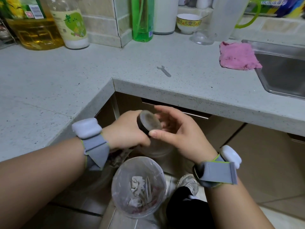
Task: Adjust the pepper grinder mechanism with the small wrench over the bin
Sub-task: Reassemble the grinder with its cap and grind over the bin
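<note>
My left hand [127, 129] grips the dark pepper grinder [148, 121] around its body, its round end face tilted up toward me. My right hand [178, 131] is beside it with fingers spread, the thumb tip touching the grinder's lower rim. Both hands hover above the clear bin [118, 176], which holds crumpled paper and scraps. The small grey wrench [164, 71] lies flat on the countertop, well beyond both hands, near the inner corner edge.
The speckled L-shaped countertop [66, 76] wraps around me. A pink cloth [237, 56] lies by the steel sink [283, 70]. Oil bottle [33, 25], white bottle [71, 23], green bottle [142, 19], bowl [189, 22] and jug [226, 17] line the back. Cabinet doors and my shoe [188, 182] are below.
</note>
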### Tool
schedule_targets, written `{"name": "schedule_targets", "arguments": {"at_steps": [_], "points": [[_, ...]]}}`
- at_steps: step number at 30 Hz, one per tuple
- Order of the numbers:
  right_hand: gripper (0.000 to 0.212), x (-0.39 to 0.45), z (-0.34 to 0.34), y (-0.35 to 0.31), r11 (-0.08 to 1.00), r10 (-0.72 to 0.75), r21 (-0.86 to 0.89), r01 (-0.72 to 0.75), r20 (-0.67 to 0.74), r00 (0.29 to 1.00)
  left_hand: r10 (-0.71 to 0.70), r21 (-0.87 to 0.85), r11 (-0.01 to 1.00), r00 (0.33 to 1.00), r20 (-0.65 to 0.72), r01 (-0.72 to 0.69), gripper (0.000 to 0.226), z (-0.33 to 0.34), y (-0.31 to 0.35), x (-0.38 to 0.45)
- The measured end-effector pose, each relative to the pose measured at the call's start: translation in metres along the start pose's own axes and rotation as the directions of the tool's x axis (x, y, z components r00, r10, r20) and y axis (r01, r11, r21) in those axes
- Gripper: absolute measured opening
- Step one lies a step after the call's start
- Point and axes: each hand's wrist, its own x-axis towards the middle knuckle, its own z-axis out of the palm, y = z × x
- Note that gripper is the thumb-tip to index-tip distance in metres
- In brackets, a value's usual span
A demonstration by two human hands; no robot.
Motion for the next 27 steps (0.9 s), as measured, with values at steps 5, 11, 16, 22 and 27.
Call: {"name": "schedule_targets", "arguments": {"at_steps": [5, 11, 16, 22, 27], "points": [[0.109, -0.003, -0.020, 0.017, 0.974, 0.223, -0.080, -0.210, 0.221, 0.949, 0.041, -0.830, 0.558, 0.999, 0.035, 0.006, 0.031, -0.004, 0.014, -0.006], [0.059, -0.005, -0.011, 0.029, 0.953, 0.237, 0.103, -0.283, 0.327, 0.915, -0.119, -0.996, 0.085, 0.992, -0.043, -0.033, 0.021, -0.011, 0.020, 0.001], [0.045, -0.003, -0.027, 0.017, 0.940, 0.182, 0.281, -0.195, 0.073, 0.981, -0.245, -0.984, 0.089, 0.954, -0.172, -0.155, 0.040, -0.020, 0.011, 0.006], [0.050, -0.010, -0.057, 0.009, 0.944, -0.021, 0.321, 0.071, -0.156, 0.988, -0.302, -0.899, 0.436, 0.946, -0.118, 0.027, 0.065, -0.022, 0.003, 0.006], [0.054, -0.017, -0.070, 0.007, 0.984, -0.053, 0.160, 0.073, -0.128, 0.990, -0.343, -0.872, 0.463, 0.939, -0.009, 0.161, 0.037, -0.017, -0.004, 0.012]]}}
